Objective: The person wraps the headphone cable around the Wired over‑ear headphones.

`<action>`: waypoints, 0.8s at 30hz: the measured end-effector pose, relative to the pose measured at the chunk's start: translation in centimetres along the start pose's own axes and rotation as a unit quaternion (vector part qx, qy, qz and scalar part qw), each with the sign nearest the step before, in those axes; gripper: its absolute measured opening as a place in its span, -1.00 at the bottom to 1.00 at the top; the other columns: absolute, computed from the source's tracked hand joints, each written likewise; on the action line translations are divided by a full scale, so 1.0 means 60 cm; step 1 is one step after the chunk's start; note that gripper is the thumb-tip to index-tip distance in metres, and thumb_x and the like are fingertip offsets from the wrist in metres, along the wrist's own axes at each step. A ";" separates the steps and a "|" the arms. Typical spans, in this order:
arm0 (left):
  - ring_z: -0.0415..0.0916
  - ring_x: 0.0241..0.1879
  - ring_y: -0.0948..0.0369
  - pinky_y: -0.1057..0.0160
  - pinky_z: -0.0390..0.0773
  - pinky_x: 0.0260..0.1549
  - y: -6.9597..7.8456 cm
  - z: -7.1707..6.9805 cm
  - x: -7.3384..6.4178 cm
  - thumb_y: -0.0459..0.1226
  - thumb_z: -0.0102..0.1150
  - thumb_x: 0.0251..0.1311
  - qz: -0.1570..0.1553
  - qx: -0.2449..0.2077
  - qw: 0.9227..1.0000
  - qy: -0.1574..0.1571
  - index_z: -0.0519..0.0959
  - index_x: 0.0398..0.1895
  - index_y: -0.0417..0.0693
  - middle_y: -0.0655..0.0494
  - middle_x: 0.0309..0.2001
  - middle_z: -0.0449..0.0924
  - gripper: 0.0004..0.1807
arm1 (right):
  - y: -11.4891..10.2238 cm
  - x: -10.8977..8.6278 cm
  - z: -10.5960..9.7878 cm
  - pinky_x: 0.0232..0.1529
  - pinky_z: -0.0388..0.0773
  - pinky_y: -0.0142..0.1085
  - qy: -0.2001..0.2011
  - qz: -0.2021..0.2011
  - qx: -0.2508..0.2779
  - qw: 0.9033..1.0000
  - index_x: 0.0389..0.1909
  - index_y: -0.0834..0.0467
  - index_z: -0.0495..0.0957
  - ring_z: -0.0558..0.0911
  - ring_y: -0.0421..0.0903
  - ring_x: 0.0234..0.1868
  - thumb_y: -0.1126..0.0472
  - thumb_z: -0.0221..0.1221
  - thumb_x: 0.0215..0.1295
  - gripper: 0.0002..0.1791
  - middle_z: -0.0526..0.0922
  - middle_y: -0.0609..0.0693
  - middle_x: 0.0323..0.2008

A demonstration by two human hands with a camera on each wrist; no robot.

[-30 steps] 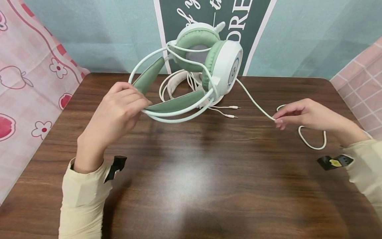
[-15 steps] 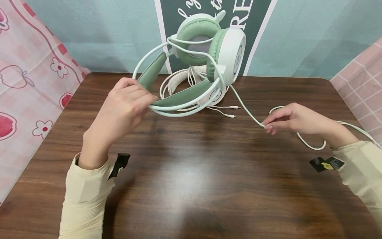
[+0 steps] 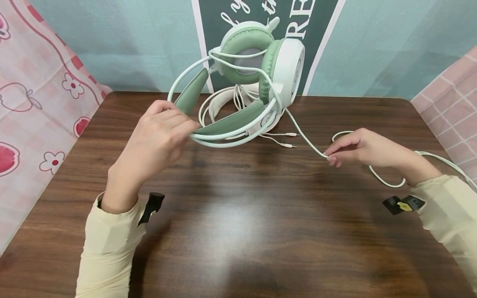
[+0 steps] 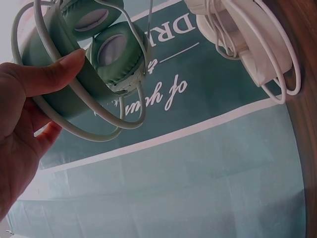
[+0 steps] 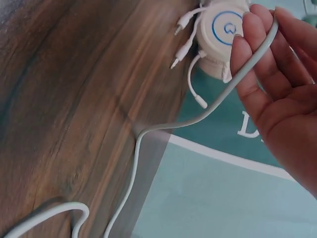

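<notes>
A pair of white and green headphones [image 3: 231, 124] is held off the table by the headband in my left hand [image 3: 154, 136], the ear cups pointing away to the back. In the left wrist view the thumb of that left hand [image 4: 29, 94] lies over the green headband pad [image 4: 42, 54]. My right hand [image 3: 361, 149] pinches the white headphone cable [image 3: 303, 134] between thumb and fingertips, to the right of the ear cups. The cable [image 5: 218, 101] runs past the right hand [image 5: 282, 79] and on down to the table in the right wrist view.
A second white headset [image 3: 220, 101] with coiled cable lies at the table's back edge, partly hidden by the held one. Its two audio plugs [image 3: 288, 145] point right. Loose cable [image 3: 387, 182] curls at the right. A teal cloth [image 3: 372, 49] with a dark lettered panel hangs behind.
My right hand has moved left and slightly down, still pinching the cable. The left hand has shifted a little right with the headphones; the ear cups rose, then dipped slightly.
</notes>
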State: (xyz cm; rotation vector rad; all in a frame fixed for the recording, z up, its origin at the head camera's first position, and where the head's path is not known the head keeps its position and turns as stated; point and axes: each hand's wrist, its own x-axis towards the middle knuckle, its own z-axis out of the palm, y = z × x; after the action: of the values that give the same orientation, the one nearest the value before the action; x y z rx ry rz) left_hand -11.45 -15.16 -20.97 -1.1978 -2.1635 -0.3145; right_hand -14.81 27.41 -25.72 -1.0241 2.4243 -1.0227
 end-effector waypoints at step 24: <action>0.47 -0.49 0.03 0.07 0.38 -0.20 0.006 0.000 0.008 -0.64 -0.14 -0.04 -0.010 -0.007 0.998 0.068 0.52 -0.49 -0.26 -0.04 -0.58 0.54 -0.76 | -0.013 0.019 0.000 -0.40 0.57 -0.27 -0.100 0.134 0.139 0.976 -0.33 0.36 0.61 0.62 -0.08 -0.47 0.43 0.13 0.14 -0.88 0.65 0.07 -0.46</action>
State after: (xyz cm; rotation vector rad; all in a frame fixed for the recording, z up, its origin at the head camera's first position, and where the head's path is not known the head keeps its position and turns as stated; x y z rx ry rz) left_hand -11.33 -14.61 -20.71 -1.1293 -2.0611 -0.4077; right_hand -15.18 26.21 -25.16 -0.6501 2.1102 -1.0678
